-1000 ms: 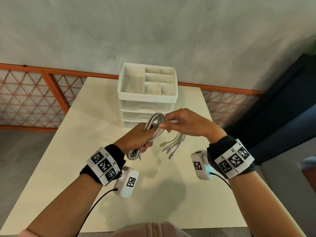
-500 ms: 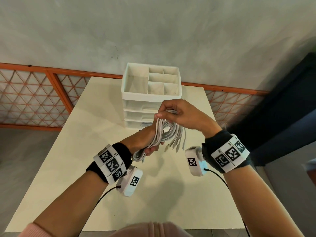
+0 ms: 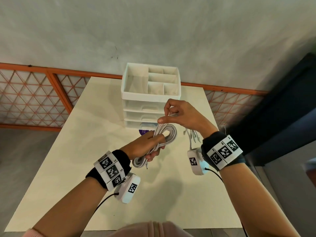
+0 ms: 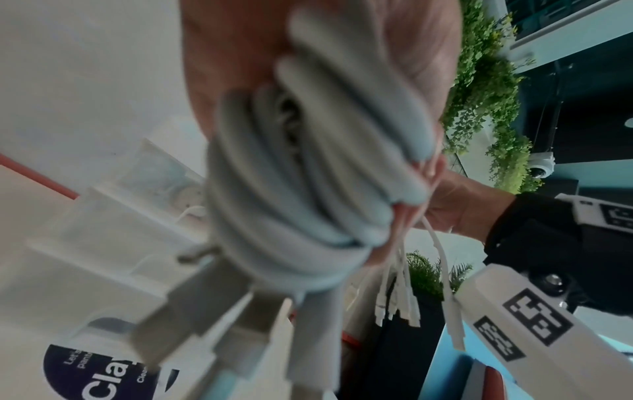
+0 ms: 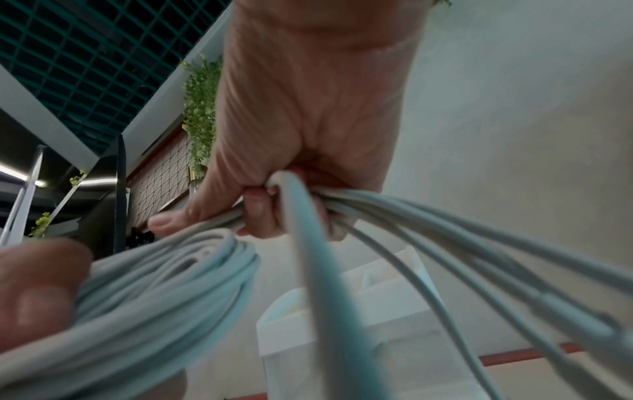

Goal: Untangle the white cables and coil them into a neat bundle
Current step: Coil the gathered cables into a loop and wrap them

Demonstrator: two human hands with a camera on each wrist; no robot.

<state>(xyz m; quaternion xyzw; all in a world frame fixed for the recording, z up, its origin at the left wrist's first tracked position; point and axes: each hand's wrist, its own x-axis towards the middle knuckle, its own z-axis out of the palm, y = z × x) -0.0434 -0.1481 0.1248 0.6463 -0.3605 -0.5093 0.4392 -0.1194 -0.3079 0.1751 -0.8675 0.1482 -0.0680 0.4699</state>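
A coil of white cables [image 3: 168, 135] is held above the table, and my left hand [image 3: 145, 145] grips its middle with fingers curled round the strands. In the left wrist view the coil [image 4: 308, 167] fills the frame, with USB plugs [image 4: 192, 305] hanging below. My right hand [image 3: 177, 115] is raised above the coil and pinches the loose cable ends between thumb and fingers. The connector tips [image 3: 192, 135] dangle under my right wrist. The right wrist view shows the strands [image 5: 394, 216] fanning out from my pinching fingers [image 5: 257, 208].
A white drawer organiser [image 3: 151, 93] with open top compartments stands at the back of the cream table [image 3: 85, 142]. A small container with a purple label [image 3: 145, 129] lies at its foot. An orange lattice railing [image 3: 34, 100] runs behind the table.
My right hand lifted the loose ends up and over the coil, moving right. The connector tips now hang under my right wrist. My left hand kept its grip on the coil.
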